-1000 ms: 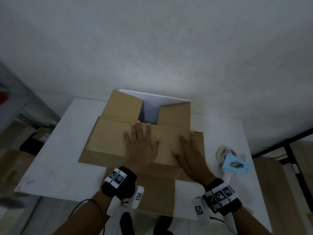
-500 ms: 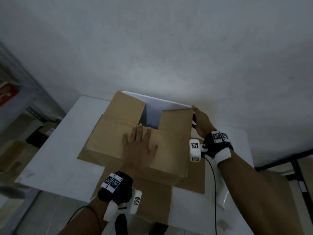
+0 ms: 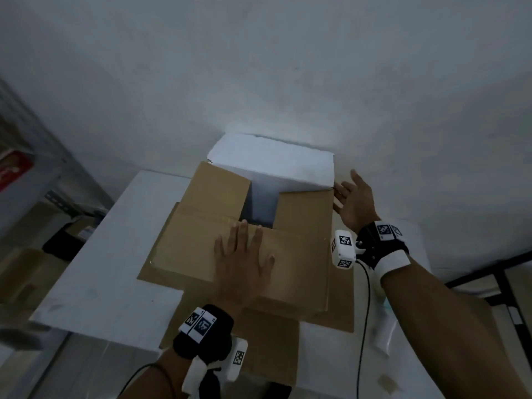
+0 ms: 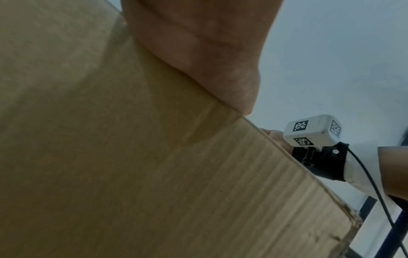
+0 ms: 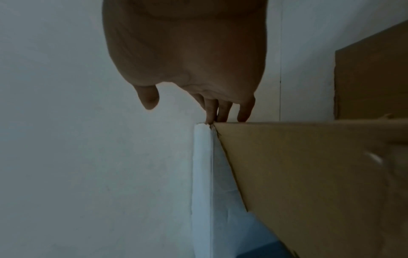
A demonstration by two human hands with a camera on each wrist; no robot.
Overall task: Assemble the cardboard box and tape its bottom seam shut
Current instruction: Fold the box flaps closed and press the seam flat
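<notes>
The cardboard box (image 3: 241, 251) sits on the white bench (image 3: 103, 272), reaching toward the bench's far edge against the wall, its brown flaps partly folded. The left hand (image 3: 241, 266) lies flat, fingers straight and spread, pressing the near flap down and gripping nothing. The right hand (image 3: 352, 201) is open at the box's far right corner, fingers (image 5: 223, 111) straight, their tips touching the corner where the upright white flap (image 3: 273, 165) meets the brown right flap (image 3: 305, 211).

right hand (image 3: 352, 201) opened, far white flap (image 3: 276, 162) tipped inward
</notes>
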